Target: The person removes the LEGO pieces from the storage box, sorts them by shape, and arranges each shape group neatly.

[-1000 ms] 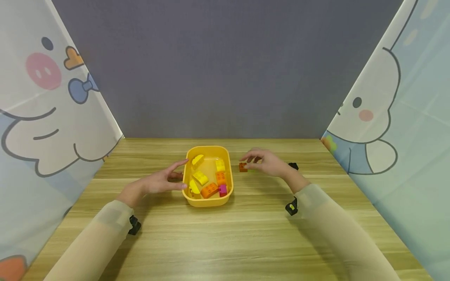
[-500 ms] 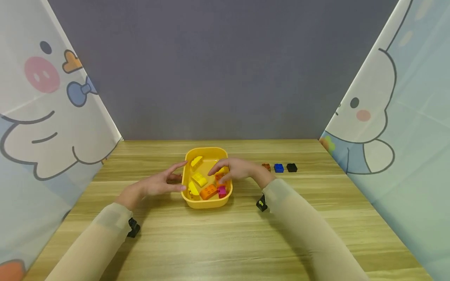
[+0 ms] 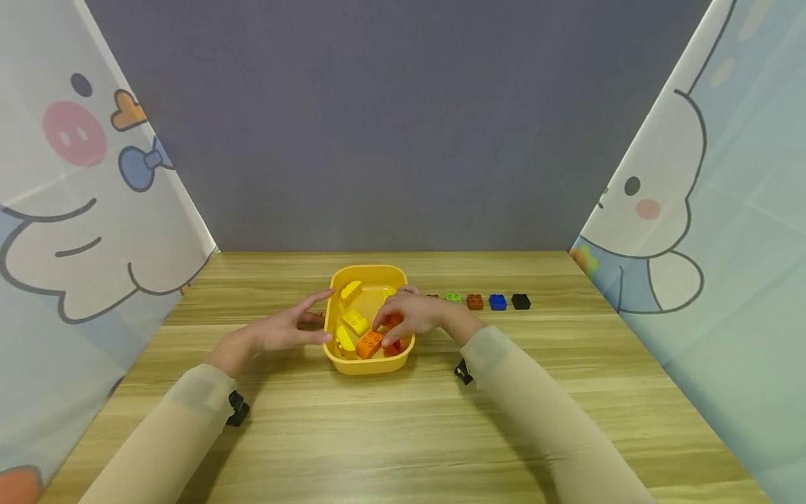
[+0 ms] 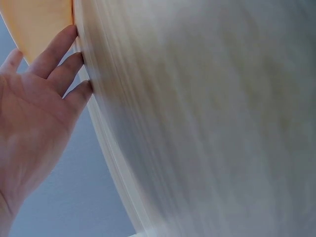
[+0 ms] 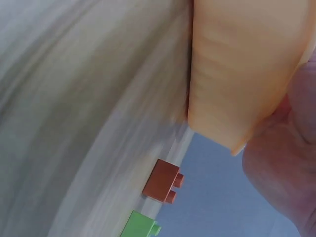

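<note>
A yellow plastic bin (image 3: 368,367) holds several toy bricks. My left hand (image 3: 283,330) lies against its left side, fingers spread and straight, with the thumb and index fingertips at the rim. In the left wrist view the fingertips of this left hand (image 4: 39,98) reach toward the bin wall (image 4: 44,24). My right hand (image 3: 412,313) is down inside the bin, its thumb and index finger pinching the right end of an orange toy brick (image 3: 368,345). Red and orange bricks beside it are partly hidden under the hand. The right wrist view hides those fingertips behind the bin wall (image 5: 242,64).
Yellow bricks (image 3: 355,322) lie in the bin's left half. Right of the bin stands a row of bricks: a dark one partly hidden by the hand, a green brick (image 3: 453,297), a brown brick (image 3: 475,302), a blue brick (image 3: 498,302) and a black brick (image 3: 520,301).
My right hand has moved left from the row of bricks into the bin, then lower, and the orange brick has turned slightly. The left hand has stayed at the rim.
</note>
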The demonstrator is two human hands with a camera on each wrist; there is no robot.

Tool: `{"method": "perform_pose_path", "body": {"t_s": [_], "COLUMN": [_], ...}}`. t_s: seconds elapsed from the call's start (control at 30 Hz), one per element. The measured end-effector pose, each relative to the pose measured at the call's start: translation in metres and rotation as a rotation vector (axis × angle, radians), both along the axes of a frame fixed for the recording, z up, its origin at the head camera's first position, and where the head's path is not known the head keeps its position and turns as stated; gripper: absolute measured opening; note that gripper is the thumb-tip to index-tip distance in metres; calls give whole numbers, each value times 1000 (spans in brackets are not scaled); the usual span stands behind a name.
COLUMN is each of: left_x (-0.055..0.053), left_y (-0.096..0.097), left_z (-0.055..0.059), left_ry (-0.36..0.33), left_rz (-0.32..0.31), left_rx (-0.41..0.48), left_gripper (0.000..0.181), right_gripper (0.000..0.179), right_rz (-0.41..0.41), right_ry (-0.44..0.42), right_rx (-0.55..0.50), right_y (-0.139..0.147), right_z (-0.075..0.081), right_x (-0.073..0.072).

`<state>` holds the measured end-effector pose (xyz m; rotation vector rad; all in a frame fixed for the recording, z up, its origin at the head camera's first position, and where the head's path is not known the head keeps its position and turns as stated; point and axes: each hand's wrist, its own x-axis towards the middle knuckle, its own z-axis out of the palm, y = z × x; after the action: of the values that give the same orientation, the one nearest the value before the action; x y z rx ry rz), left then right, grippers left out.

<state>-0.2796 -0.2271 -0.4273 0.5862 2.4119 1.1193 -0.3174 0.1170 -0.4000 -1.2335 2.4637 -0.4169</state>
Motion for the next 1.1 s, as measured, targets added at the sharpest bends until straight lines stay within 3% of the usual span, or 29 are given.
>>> {"method": "perform_pose_path", "body": {"t_s": [0.33, 0.6, 0.8, 1.1], "left_x": [1, 1, 1, 1], "left_y": [0, -1, 0, 1], "left_z": [-2, -1, -1, 0], "left_ry": [-2, -6, 0, 2], "left_rz": [4, 7, 4, -9], "left_rx": [0, 2, -5, 8], "left_gripper": [100, 101, 102, 102], "right_gripper": [38, 15, 19, 36], "right_rz": [-16, 6, 15, -44], "right_ry": [-29, -1, 0, -5], "right_rx": [-28, -35, -53, -15], "right_y": [-1, -2, 1, -1], "right_z": [-1, -3, -5, -4], "right_x": [3, 4, 3, 4]}}
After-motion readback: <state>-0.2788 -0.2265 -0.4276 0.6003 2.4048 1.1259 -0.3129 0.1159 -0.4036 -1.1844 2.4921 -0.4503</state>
